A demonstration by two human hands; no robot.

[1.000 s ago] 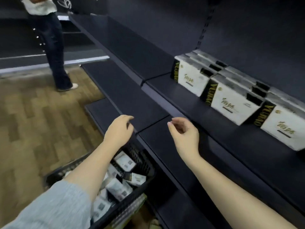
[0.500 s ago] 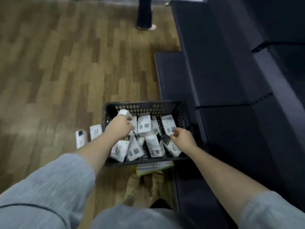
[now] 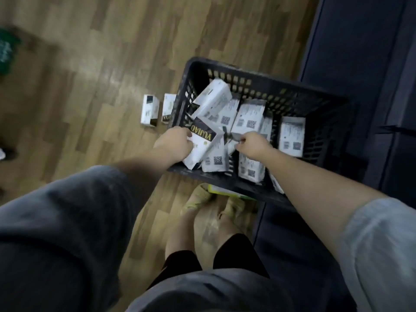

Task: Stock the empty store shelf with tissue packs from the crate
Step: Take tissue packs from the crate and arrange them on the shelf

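Tissue packs [image 3: 247,119] heaped inside crate [image 3: 292,95]

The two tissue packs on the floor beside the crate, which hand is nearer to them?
Left. The left hand grips a pack at the crate's near-left corner, just right of the floor packs. The right hand is farther right, over the crate's middle.

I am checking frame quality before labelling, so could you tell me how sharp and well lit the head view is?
Head view: dim, soft light; motion blur smears the floor at left; wide-angle bending at the edges; pack print in the crate is partly legible; both the left hand and right hand are slightly soft.
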